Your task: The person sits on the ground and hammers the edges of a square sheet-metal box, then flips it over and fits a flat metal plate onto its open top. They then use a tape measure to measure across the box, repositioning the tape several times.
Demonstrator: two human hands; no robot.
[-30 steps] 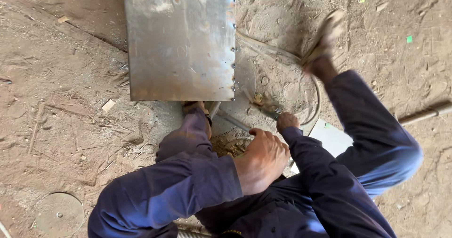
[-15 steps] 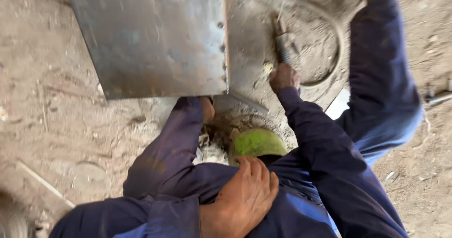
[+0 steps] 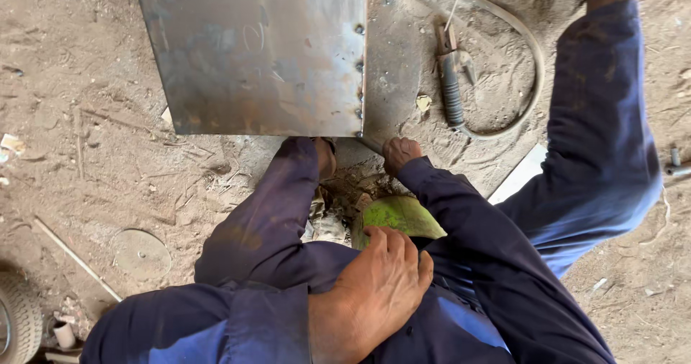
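A large steel plate point(image 3: 259, 55) lies on the dirt, tack-welded along a seam to a narrower plate point(image 3: 392, 62). My right hand point(image 3: 399, 153) is closed on the lower edge of that narrower plate. My left hand point(image 3: 374, 292) rests flat on my blue-clad thigh and holds nothing. A green rounded object point(image 3: 396, 216) sits between my legs, partly hidden by my right sleeve. My left foot point(image 3: 324, 155) touches the plate's bottom edge. A welding electrode holder point(image 3: 450, 83) lies right of the plates, its cable point(image 3: 529, 62) looped around it.
A small tyre point(image 3: 14, 321) sits at the bottom left. A round metal disc point(image 3: 140, 252) and a thin rod point(image 3: 72, 256) lie in the dirt on the left. A white flat strip point(image 3: 522, 173) pokes out under my right leg. Small bolts point(image 3: 673, 164) lie far right.
The view has closed in on the plates. My right hand shifted from beside the cable to the plate's lower edge. The green object came into sight, and my left hand stayed on my thigh.
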